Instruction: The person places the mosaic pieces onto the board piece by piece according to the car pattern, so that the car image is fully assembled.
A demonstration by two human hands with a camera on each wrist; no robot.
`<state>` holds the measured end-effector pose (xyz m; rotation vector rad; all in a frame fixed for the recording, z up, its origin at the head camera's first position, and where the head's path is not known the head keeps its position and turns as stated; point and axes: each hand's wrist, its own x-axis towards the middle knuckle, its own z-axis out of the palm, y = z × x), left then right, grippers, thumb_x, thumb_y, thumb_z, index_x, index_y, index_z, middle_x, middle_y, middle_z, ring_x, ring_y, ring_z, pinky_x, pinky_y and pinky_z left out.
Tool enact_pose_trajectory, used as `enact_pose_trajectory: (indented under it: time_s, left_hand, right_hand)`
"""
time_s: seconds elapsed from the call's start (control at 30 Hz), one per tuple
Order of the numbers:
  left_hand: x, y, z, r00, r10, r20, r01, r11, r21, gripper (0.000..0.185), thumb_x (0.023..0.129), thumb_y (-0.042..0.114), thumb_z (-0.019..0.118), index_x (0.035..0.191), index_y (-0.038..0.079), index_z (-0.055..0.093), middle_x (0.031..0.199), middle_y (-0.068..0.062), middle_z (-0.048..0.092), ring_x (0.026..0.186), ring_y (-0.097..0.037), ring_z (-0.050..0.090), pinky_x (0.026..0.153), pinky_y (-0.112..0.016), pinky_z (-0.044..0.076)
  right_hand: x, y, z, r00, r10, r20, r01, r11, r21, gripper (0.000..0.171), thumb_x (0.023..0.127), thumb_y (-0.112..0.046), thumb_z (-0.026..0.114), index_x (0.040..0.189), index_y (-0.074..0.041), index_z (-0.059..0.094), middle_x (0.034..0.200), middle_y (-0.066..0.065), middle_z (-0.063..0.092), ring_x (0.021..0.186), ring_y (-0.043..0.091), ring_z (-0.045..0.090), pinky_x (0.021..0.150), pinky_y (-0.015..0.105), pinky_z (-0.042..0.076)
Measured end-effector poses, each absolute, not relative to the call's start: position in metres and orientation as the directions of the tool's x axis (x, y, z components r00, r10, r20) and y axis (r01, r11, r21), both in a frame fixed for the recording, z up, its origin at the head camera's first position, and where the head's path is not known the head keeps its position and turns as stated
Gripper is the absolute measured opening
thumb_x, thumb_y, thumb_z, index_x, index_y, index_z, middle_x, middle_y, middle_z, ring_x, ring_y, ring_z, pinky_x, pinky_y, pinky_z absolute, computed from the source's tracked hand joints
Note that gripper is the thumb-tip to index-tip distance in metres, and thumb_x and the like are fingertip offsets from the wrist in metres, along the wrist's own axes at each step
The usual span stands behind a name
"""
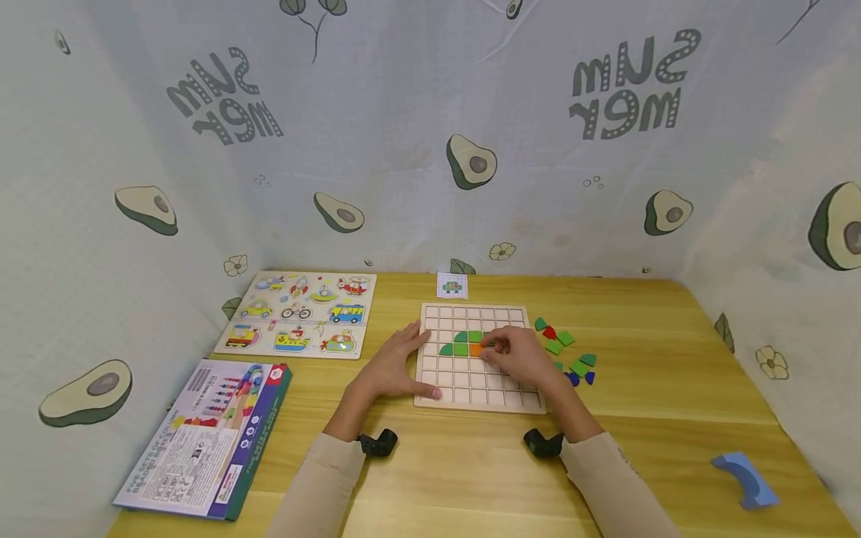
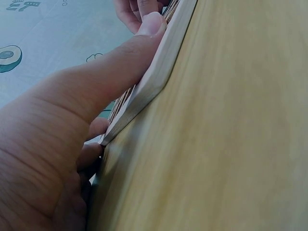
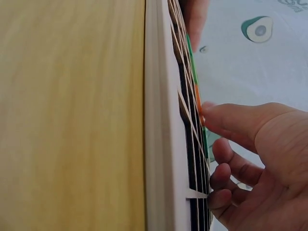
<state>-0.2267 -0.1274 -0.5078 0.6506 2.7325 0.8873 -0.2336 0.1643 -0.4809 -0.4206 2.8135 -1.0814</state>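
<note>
I'm steadying the board (image 1: pixel 481 396), mid-surface, with my flat left hand (image 1: pixel 397 366) along its left edge. My right hand (image 1: pixel 521 357) is pinching the orange tile (image 1: pixel 475 350) at board centre; seating it squarely needs a level, gentle press.

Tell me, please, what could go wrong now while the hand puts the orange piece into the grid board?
1. The right hand presses the orange piece right beside the green pieces; a slip may knock them out of their cells.
2. The left hand only rests flat on the grid board, so the board may slide on the table.
3. The right forearm lies near the loose pieces and may sweep them away.
</note>
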Motion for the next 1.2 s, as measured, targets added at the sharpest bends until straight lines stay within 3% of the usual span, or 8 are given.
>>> enact_pose_trajectory:
  time_s: [0.53,0.9,1.2]
  left_hand:
    - [-0.225,-0.126,-0.513,-0.879,0.475,-0.040,0.362,0.720,0.592,0.120,0.068,0.067,0.087,0.164,0.021,0.031,0.174,-0.005,0.013,0.161,-0.032,0.013,0.129,-0.054,0.018]
    - [-0.226,-0.128,-0.511,-0.880,0.472,-0.045,0.357,0.722,0.593,0.120,0.069,0.065,0.088,0.164,0.020,0.030,0.174,-0.004,0.013,0.161,-0.030,0.012,0.129,-0.054,0.018]
    - [-0.228,-0.128,-0.511,-0.881,0.472,-0.044,0.358,0.724,0.590,0.120,0.069,0.066,0.087,0.164,0.020,0.031,0.174,-0.004,0.013,0.162,-0.029,0.012,0.130,-0.052,0.017]
  right_hand:
    - [-0.229,0.175,-0.476,-0.976,-0.215,0.025,-0.167,0.672,-0.722,0.020,0.095,-0.017,0.075,0.112,-0.006,0.076,0.083,0.006,0.059,0.074,0.020,0.049,0.063,0.027,0.039]
    - [-0.237,0.214,-0.475,-0.978,-0.171,0.118,-0.205,0.698,-0.687,0.021,0.095,-0.017,0.075,0.110,-0.001,0.075,0.079,0.007,0.061,0.069,0.017,0.049,0.062,0.027,0.042]
    - [-0.242,0.244,-0.476,-0.995,-0.061,0.084,-0.101,0.768,-0.632,0.033,0.096,-0.026,0.075,0.115,0.001,0.073,0.083,0.010,0.063,0.072,0.021,0.051,0.062,0.030,0.044]
